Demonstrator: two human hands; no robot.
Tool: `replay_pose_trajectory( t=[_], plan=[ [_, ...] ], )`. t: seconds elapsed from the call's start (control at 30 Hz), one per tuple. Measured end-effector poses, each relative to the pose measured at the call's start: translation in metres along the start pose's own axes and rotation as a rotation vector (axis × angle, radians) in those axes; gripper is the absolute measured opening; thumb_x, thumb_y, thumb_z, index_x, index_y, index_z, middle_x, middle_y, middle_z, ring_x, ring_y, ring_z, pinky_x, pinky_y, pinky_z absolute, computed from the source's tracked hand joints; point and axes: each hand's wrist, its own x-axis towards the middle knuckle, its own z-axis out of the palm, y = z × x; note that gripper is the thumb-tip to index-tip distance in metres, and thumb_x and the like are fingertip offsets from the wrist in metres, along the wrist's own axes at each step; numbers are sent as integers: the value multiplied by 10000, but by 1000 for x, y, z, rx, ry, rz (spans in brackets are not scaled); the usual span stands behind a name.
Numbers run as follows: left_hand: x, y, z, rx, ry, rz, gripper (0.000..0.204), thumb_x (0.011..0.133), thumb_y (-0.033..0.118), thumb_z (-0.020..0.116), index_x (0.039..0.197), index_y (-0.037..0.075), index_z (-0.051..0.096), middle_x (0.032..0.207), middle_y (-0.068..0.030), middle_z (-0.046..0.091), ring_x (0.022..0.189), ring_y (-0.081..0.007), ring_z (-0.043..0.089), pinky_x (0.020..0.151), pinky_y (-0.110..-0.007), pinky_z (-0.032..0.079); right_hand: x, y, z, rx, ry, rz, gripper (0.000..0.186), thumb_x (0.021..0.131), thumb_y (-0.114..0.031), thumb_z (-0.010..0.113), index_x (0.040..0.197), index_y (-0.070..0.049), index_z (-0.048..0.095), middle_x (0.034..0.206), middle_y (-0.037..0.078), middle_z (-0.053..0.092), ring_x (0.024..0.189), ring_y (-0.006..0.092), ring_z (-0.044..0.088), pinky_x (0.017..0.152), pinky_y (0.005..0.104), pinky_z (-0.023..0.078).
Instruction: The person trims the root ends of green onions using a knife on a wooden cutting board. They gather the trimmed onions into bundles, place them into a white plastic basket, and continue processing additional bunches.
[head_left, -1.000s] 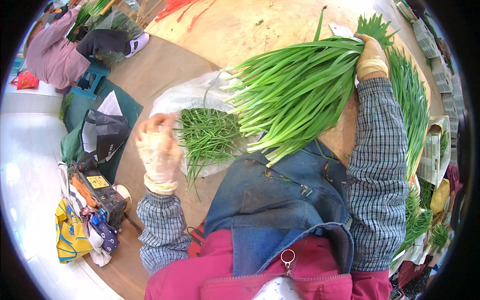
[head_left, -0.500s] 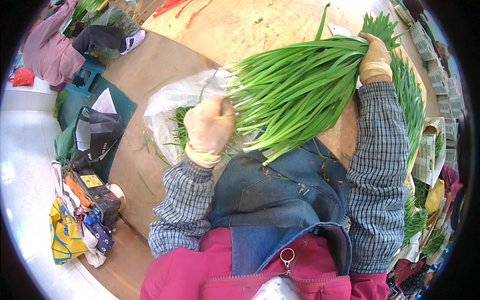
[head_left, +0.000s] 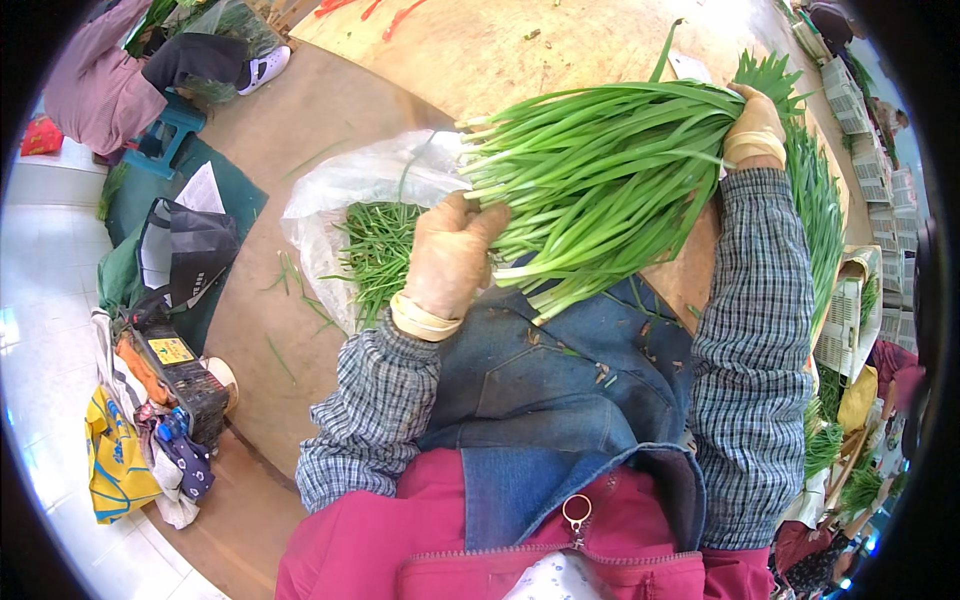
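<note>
A large bunch of garlic chives fans out over my lap and the table's near edge, its pale stem ends to the left and its leaf tips to the upper right. My right hand is closed around the leafy end. At the stem ends, my left hand has its fingers bent in a pinch, and pale stalk ends touch them. Both wrists wear light rubber bands or glove cuffs. Just beyond my left hand lies a clear plastic bag with cut green trimmings in it.
A wooden table spreads ahead, with red strips on it. More chives lie beyond my right arm. A black bag and a dark crate stand left. A person sits by a blue stool.
My left hand has shifted slightly right and down, turning so its thumb and fingers show at the stem ends. More trimmings in the bag are uncovered. My right hand keeps its hold.
</note>
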Motion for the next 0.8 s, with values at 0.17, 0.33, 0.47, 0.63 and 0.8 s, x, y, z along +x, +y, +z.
replay_pose_trajectory(
  t=[0.17, 0.33, 0.47, 0.63, 0.8],
  plan=[
    [5, -9, -67, 133, 328, 101, 124, 863, 116, 614, 903, 12, 670, 629, 2, 557, 518, -68, 485, 481, -212, 371, 18, 22, 3, 234, -33, 117, 349, 879, -48, 518, 1184, -173, 631, 1167, 111, 630, 1050, 218, 613, 916, 313, 473],
    [-22, 8, -33, 299, 176, 577, 127, 859, 105, 634, 891, -3, 692, 705, -31, 599, 685, -108, 562, 635, -252, 435, 33, 36, 16, 335, -4, 95, 322, 881, -72, 528, 1172, -156, 638, 1126, 86, 649, 990, 172, 623, 872, 281, 487],
    [-2, 13, -9, 747, 163, 771, 143, 805, 147, 670, 896, 37, 691, 797, -114, 636, 717, -243, 626, 658, -310, 485, 17, 14, -3, 266, 15, 97, 316, 875, -68, 539, 1155, -165, 649, 1093, 76, 662, 961, 163, 634, 849, 279, 495],
    [6, -6, -1, 491, 125, 485, 163, 787, 110, 678, 926, 26, 686, 849, -89, 644, 734, -215, 604, 675, -303, 478, 7, 4, -5, 73, 101, 39, 361, 843, -44, 571, 1144, -224, 657, 1089, 61, 669, 973, 183, 640, 847, 287, 500],
    [9, -10, 9, 254, 39, 453, 146, 795, 50, 690, 925, -15, 667, 787, -8, 617, 710, -74, 539, 662, -219, 449, 32, 34, 5, 271, 96, 89, 420, 798, -41, 625, 1158, -255, 644, 1097, 60, 667, 1002, 204, 636, 855, 296, 501]
  ],
)
